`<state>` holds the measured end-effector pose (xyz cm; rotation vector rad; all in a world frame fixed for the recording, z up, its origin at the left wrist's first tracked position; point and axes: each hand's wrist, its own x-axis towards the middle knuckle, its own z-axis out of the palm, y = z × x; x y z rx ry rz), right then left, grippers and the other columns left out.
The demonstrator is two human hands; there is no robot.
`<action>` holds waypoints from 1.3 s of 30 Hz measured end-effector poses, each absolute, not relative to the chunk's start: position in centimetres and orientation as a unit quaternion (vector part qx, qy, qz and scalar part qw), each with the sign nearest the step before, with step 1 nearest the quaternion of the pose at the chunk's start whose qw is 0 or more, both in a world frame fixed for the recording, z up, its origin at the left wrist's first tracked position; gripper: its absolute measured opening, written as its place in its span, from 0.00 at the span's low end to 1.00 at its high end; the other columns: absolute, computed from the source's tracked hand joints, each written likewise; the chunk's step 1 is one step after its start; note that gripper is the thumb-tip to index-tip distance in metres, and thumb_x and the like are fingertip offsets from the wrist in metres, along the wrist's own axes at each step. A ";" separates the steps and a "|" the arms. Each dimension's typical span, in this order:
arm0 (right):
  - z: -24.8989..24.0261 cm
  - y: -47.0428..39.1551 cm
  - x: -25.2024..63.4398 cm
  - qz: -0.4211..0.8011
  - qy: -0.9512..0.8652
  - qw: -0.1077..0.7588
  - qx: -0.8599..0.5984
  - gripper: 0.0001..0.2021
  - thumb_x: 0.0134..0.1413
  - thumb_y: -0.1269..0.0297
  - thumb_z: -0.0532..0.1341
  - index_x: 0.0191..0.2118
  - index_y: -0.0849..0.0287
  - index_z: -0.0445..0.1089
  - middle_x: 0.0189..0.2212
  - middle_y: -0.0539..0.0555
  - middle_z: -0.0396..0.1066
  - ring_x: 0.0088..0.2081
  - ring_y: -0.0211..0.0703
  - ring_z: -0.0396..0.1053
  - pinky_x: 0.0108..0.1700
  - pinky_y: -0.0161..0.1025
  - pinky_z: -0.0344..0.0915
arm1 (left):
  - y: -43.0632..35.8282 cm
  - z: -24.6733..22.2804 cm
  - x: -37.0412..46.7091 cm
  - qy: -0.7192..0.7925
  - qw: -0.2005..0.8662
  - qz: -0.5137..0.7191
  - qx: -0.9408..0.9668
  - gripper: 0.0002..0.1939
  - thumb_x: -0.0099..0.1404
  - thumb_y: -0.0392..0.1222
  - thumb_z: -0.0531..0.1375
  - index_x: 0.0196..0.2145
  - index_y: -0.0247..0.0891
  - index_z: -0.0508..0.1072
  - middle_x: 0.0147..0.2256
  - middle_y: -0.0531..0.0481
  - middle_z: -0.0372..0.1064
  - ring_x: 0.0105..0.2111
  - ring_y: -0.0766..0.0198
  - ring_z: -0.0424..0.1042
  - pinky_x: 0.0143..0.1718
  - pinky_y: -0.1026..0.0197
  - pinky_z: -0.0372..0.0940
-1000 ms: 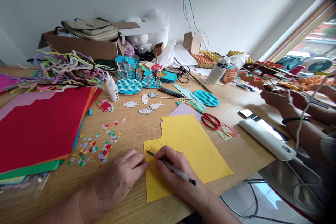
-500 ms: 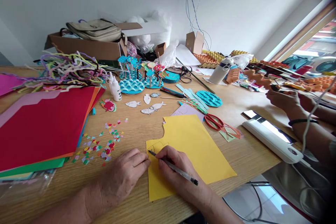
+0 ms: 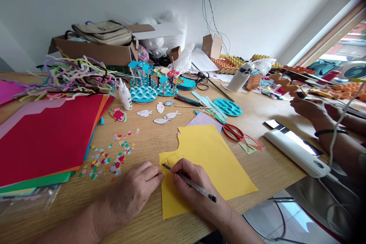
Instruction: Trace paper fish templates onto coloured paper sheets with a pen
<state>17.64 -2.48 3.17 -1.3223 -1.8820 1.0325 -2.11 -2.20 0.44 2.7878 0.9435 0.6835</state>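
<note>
A yellow sheet of paper [image 3: 217,160] with a notch cut in its upper left lies in front of me. My right hand [image 3: 190,179] grips a pen [image 3: 194,186] with a clear barrel, its tip on the sheet near the left edge. A fish outline [image 3: 173,157] is drawn there, partly hidden behind my fingers. My left hand [image 3: 140,185] rests on the table, fingers loosely bent, their tips at the sheet's left edge. Under the sheet's top edge, a lilac paper [image 3: 204,121] pokes out. Red-handled scissors [image 3: 233,132] lie just right of it.
Paper scraps [image 3: 117,160] and stacked coloured sheets [image 3: 48,137] lie left. Beyond are paper fish [image 3: 167,117], glue bottles [image 3: 126,97], a blue disc [image 3: 228,107] and pipe cleaners [image 3: 74,76]. At right are a white device [image 3: 296,152] and another person's hands [image 3: 309,110].
The pen tip has shifted very slightly to the right on the yellow sheet. My left hand stays in place.
</note>
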 end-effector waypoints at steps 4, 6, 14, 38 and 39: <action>3.3 -2.5 17.6 0.395 -0.715 0.306 -0.490 0.04 0.50 0.72 0.52 0.29 0.60 0.64 0.20 0.46 0.60 0.22 0.35 0.58 0.27 0.32 0.56 | -2.1 0.5 -2.1 0.312 0.069 0.220 0.922 0.18 0.63 0.24 0.45 0.43 0.35 0.69 0.38 0.46 0.68 0.36 0.59 0.64 0.37 0.58 0.66; 3.4 -2.5 17.6 0.394 -0.714 0.302 -0.493 0.04 0.50 0.72 0.52 0.30 0.60 0.64 0.20 0.47 0.60 0.22 0.35 0.58 0.27 0.32 0.56 | -2.1 0.6 -2.0 0.315 0.074 0.215 0.921 0.18 0.63 0.24 0.45 0.43 0.36 0.69 0.39 0.47 0.67 0.36 0.59 0.64 0.38 0.58 0.66; 3.2 -2.5 17.6 0.386 -0.714 0.304 -0.498 0.05 0.48 0.73 0.52 0.29 0.60 0.64 0.20 0.47 0.61 0.22 0.35 0.58 0.27 0.32 0.56 | -2.1 0.7 -2.0 0.308 0.081 0.224 0.921 0.18 0.63 0.23 0.45 0.43 0.35 0.69 0.38 0.47 0.67 0.36 0.59 0.64 0.37 0.58 0.65; 3.4 -2.6 17.5 0.393 -0.713 0.302 -0.496 0.05 0.49 0.73 0.52 0.29 0.59 0.63 0.19 0.45 0.58 0.21 0.34 0.57 0.26 0.30 0.56 | -2.0 0.6 -2.0 0.315 0.060 0.213 0.923 0.18 0.62 0.23 0.46 0.43 0.37 0.69 0.38 0.47 0.68 0.36 0.59 0.65 0.38 0.58 0.66; 3.4 -2.6 17.5 0.395 -0.713 0.301 -0.496 0.05 0.49 0.73 0.52 0.29 0.59 0.63 0.19 0.45 0.59 0.22 0.34 0.57 0.26 0.30 0.56 | -2.1 0.6 -2.0 0.314 0.056 0.213 0.924 0.18 0.62 0.23 0.46 0.43 0.37 0.69 0.38 0.47 0.68 0.36 0.59 0.65 0.38 0.58 0.66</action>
